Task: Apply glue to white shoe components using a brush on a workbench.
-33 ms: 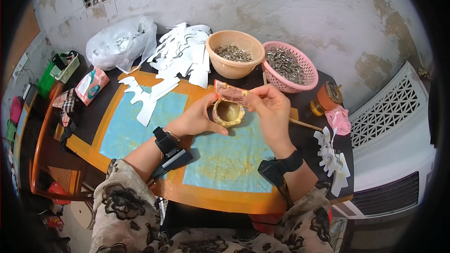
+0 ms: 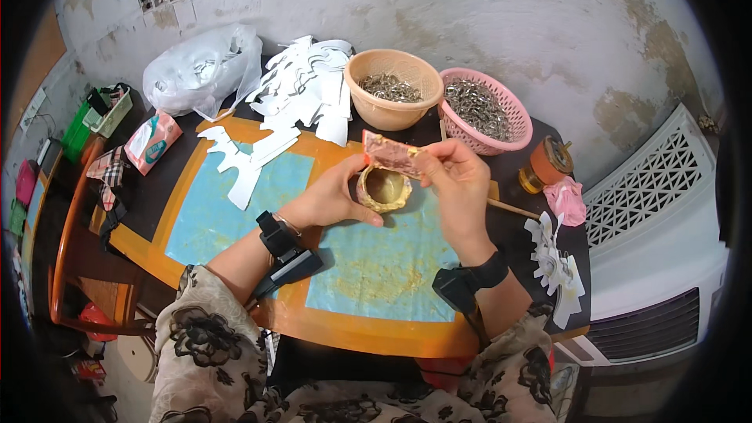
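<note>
My left hand (image 2: 329, 194) is curled round the left side of a small round tub (image 2: 384, 205), its thumb near the front. The tub's rim is crusted with yellow residue, and its hollow inside faces up. At the back of the tub stands a stiff pinkish-brown flap (image 2: 389, 154) with yellow-smeared edges. My right hand (image 2: 454, 184) pinches the flap's right end between thumb and fingers. Whether the flap is joined to the tub I cannot tell. Under both hands lie light blue sheets (image 2: 384, 266) bordered with brown tape, stained yellow in places.
White cut-out pieces (image 2: 301, 86) are heaped behind my left hand; a few lie on the left sheet. A peach basket (image 2: 392, 113) and a pink basket (image 2: 513, 113) hold small metal parts. Rightward are a thin stick (image 2: 513, 209), an amber tape roll (image 2: 548, 163) and pink cloth (image 2: 565, 202).
The tub and flap have shifted very slightly to the right, along with my right hand. Both hands keep their holds.
</note>
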Demonstrator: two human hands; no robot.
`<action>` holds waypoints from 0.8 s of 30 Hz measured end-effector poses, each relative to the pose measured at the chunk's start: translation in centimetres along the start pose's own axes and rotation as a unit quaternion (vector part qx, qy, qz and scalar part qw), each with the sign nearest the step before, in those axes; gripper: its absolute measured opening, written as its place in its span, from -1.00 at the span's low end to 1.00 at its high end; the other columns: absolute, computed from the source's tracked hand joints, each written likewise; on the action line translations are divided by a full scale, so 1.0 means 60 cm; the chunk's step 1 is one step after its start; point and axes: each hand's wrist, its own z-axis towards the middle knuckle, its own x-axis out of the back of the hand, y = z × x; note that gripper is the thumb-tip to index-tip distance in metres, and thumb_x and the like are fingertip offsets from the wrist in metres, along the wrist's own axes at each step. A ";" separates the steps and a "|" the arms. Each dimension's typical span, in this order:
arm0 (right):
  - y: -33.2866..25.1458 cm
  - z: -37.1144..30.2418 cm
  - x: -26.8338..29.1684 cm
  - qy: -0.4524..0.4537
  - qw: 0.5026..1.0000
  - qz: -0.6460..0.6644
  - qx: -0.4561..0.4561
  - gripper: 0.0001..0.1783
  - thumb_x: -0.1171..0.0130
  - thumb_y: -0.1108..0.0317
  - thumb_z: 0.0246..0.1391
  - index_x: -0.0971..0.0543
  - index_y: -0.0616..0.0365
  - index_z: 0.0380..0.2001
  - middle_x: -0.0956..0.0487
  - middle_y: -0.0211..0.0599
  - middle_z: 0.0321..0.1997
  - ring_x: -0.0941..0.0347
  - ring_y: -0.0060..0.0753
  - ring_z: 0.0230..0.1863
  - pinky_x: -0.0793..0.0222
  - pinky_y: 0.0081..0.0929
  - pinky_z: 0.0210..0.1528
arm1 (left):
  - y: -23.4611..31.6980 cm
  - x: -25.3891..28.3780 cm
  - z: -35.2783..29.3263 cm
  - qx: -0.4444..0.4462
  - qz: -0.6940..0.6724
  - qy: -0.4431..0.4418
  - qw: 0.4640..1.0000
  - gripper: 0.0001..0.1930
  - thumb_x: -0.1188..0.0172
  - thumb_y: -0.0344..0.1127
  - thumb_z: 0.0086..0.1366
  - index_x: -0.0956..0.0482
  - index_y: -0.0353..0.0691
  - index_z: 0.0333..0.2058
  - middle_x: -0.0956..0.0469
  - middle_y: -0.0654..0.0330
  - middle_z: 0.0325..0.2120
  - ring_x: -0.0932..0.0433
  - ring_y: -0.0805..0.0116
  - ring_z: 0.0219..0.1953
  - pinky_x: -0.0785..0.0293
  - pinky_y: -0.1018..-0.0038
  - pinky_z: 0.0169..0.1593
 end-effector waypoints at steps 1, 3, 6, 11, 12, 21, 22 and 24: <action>-0.007 0.000 -0.004 0.014 1.000 0.006 0.012 -0.93 -0.29 0.50 0.23 -0.59 0.27 -0.31 -0.64 -0.41 -0.34 -0.46 -0.76 -0.40 -0.38 -0.73 -0.37 | 0.002 -0.003 0.000 -0.021 0.036 0.001 0.999 -0.19 -0.64 -0.53 -0.13 -0.44 -0.25 0.14 -0.54 0.28 0.01 -0.48 0.44 0.10 -0.42 0.43 0.22; -0.027 -0.003 -0.001 0.019 0.999 -0.023 0.023 -0.93 -0.29 0.51 0.23 -0.59 0.26 -0.31 -0.63 -0.42 -0.34 -0.45 -0.76 -0.41 -0.37 -0.73 -0.38 | 0.004 -0.005 -0.001 -0.035 0.052 0.002 0.998 -0.17 -0.64 -0.54 -0.15 -0.43 -0.23 0.15 -0.53 0.28 0.01 -0.48 0.43 0.10 -0.42 0.43 0.22; -0.049 0.004 -0.004 0.043 0.993 -0.019 0.106 -0.98 -0.20 0.52 0.28 -0.58 0.24 -0.25 -0.62 -0.38 -0.32 -0.44 -0.71 -0.45 -0.35 -0.71 -0.40 | -0.012 0.028 -0.024 0.010 0.021 0.009 1.000 -0.10 -0.65 -0.54 -0.18 -0.40 -0.21 0.19 -0.47 0.26 0.10 -0.41 0.43 0.20 -0.33 0.43 0.30; -0.147 0.023 0.090 0.122 0.978 -0.013 0.171 -0.93 -0.18 0.52 0.29 -0.59 0.26 -0.19 -0.63 -0.32 -0.28 -0.49 -0.66 -0.43 -0.36 -0.72 -0.41 | 0.008 0.010 -0.015 -0.011 -0.014 -0.036 0.999 -0.09 -0.65 -0.53 -0.17 -0.38 -0.18 0.21 -0.35 0.24 0.26 -0.29 0.39 0.35 -0.21 0.41 0.42; -0.150 0.023 0.102 0.126 0.979 -0.071 0.143 -0.93 -0.20 0.52 0.28 -0.60 0.27 -0.19 -0.63 -0.32 -0.28 -0.51 -0.65 -0.42 -0.38 -0.72 -0.40 | 0.011 0.011 -0.017 -0.009 -0.013 -0.035 0.999 -0.09 -0.65 -0.53 -0.17 -0.38 -0.18 0.21 -0.35 0.24 0.26 -0.29 0.39 0.35 -0.21 0.41 0.42; 0.035 0.034 0.291 0.140 0.961 -0.238 0.016 -0.82 -0.21 0.64 0.17 -0.63 0.38 -0.15 -0.63 -0.29 -0.27 -0.57 -0.62 -0.32 -0.63 -0.65 -0.30 | -0.006 0.012 -0.012 -0.008 0.109 0.021 0.994 -0.09 -0.68 -0.34 -0.11 -0.35 -0.26 0.22 -0.53 0.20 0.04 -0.48 0.37 0.12 -0.40 0.41 0.23; 0.049 0.032 0.299 0.141 0.952 -0.270 0.017 -0.82 -0.20 0.65 0.16 -0.64 0.39 -0.15 -0.63 -0.28 -0.26 -0.58 -0.61 -0.32 -0.64 -0.64 -0.30 | -0.007 0.010 -0.010 -0.008 0.106 0.018 0.994 -0.09 -0.68 -0.34 -0.11 -0.35 -0.26 0.22 -0.53 0.20 0.04 -0.48 0.37 0.12 -0.40 0.41 0.23; 0.073 0.032 0.307 0.153 0.946 -0.285 0.005 -0.80 -0.22 0.66 0.11 -0.65 0.37 -0.17 -0.65 -0.21 -0.26 -0.61 -0.50 -0.32 -0.62 -0.56 -0.25 | -0.004 0.015 -0.013 0.008 0.138 0.031 0.990 0.02 -0.67 -0.28 -0.09 -0.27 -0.27 0.32 -0.50 0.13 0.11 -0.47 0.32 0.15 -0.39 0.40 0.25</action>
